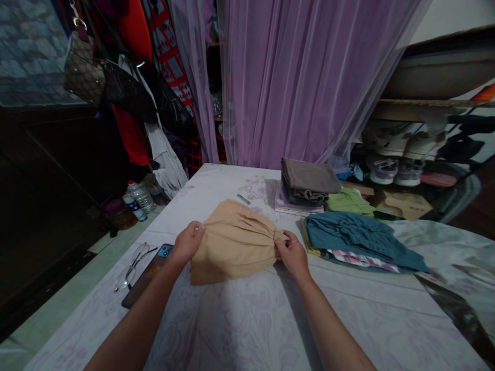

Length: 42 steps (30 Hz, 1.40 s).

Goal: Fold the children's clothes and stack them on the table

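Observation:
A tan garment (pixel 235 245) with a gathered band at its right end is spread over the white floral cloth on the table. My left hand (pixel 189 240) pinches its upper left edge between thumb and fingers. At the other end my right hand (pixel 291 252) grips the gathered band, thumb on top, with some fingers hidden. Folds run through the fabric from the band towards the left. Just behind it lies a small metal nail clipper-like item (pixel 243 199). Close to my left forearm is a smartphone (pixel 149 275), beside a pair of eyeglasses (pixel 131 268).
A folded stack of clothes (pixel 309 178) stands at the back right. Nearer lies a teal folded garment (pixel 356 239), with a green cloth (pixel 348 202) behind it. Purple curtains (pixel 286 82) hang beyond the table. Shoes (pixel 394 167) sit on the right rack; bottles (pixel 139 196) stand left.

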Each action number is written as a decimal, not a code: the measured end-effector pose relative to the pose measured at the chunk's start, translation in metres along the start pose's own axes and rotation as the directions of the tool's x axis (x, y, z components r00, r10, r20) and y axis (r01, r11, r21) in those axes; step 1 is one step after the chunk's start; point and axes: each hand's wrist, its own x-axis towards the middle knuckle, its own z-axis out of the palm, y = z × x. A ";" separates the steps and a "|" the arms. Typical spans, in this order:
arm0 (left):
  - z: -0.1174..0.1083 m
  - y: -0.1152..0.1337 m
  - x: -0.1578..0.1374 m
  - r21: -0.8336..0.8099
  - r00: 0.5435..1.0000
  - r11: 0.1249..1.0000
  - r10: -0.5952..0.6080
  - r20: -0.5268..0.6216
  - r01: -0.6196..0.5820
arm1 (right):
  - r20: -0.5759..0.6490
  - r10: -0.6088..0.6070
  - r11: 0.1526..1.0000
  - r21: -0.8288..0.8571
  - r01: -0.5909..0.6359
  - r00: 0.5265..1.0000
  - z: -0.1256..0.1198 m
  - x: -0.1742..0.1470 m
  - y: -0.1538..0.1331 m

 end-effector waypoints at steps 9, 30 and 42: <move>-0.019 0.005 0.020 0.303 0.977 0.952 -0.014 0.212 -0.052 | 0.000 -0.129 0.948 -0.293 0.123 0.992 0.002 -0.007 0.012; 0.054 0.152 0.185 0.356 0.843 0.765 0.481 0.240 -0.537 | -0.057 -0.206 0.973 -0.115 0.199 0.977 0.010 -0.007 0.025; 0.035 0.105 0.136 0.249 0.929 0.899 0.369 0.007 -0.359 | -0.051 -0.213 0.970 -0.131 0.205 0.976 0.010 -0.004 0.028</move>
